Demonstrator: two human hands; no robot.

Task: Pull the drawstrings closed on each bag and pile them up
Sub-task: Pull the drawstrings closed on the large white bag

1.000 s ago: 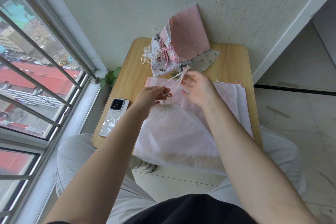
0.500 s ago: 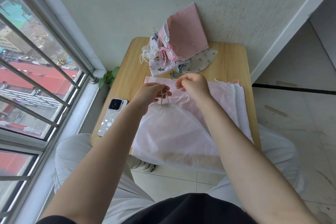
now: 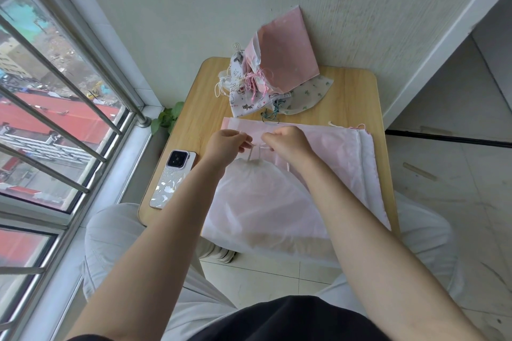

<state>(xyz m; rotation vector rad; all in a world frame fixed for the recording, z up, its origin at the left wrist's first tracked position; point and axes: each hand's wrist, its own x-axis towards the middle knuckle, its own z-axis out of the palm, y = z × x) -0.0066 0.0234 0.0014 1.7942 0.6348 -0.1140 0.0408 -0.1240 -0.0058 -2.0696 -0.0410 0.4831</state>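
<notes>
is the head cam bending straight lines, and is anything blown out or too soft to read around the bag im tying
Head view: wide-angle bowing curves the window bars and the wall corner; daylight from the window is soft and casts only faint shadows; the sheer white bag is pale and low in contrast, so the white drawstring pinched by the left hand and right hand is hard to trace; the phone stays sharp.

Wooden table (image 3: 357, 97) (barred window (image 3: 55, 108) left)
</notes>
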